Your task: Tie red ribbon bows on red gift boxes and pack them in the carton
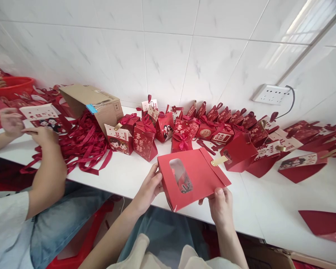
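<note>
Between my two hands, above the front edge of the white table (pixel 128 183), is a red gift box (pixel 168 186) with a clear rounded window and a folded flap. My left hand (pixel 148 186) grips its left side, the fingers partly hidden beneath. At the lower right corner, my right hand (pixel 221 201) holds the box with the thumb on top. A gold tab (pixel 218 161) sticks out from the flap end. Just beyond the box stand small decorated red boxes, among them a box with a ribbon bow (pixel 144 140).
At left, a co-worker's hands (pixel 43 136) hold a decorated box beside a heap of red ribbons (pixel 84 144) spilling from a cardboard carton (pixel 112 112). Rows of red boxes (pixel 212 129) line the tiled wall. A power strip (pixel 271 94) is mounted at right. A red basin (pixel 14 83) stands far left.
</note>
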`<state>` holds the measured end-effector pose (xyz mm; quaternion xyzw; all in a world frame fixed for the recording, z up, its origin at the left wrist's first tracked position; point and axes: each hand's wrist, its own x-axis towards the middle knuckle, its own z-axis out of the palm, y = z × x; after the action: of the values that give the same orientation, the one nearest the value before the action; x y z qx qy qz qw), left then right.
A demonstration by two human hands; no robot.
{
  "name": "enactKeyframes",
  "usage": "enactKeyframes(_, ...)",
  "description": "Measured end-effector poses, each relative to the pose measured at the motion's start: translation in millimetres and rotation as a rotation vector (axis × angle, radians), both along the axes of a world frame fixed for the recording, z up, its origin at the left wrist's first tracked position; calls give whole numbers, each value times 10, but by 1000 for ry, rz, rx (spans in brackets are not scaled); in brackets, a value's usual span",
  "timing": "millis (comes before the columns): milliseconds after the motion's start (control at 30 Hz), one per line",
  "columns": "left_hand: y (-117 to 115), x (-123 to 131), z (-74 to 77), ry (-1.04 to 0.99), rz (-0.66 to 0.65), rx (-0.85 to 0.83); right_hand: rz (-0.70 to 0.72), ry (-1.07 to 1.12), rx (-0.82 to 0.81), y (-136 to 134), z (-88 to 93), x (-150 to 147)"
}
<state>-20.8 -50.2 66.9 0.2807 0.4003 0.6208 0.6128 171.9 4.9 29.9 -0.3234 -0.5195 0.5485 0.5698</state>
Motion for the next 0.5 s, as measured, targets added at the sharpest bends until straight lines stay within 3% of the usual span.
enactKeyframes(267, 122, 40, -58, -87, 137, -74, -53, -140, -100, 38, 160, -117)
enactKeyframes(500, 204, 50, -109, -218, 58, -178, -118, -150, -226, 164, 345, -295)
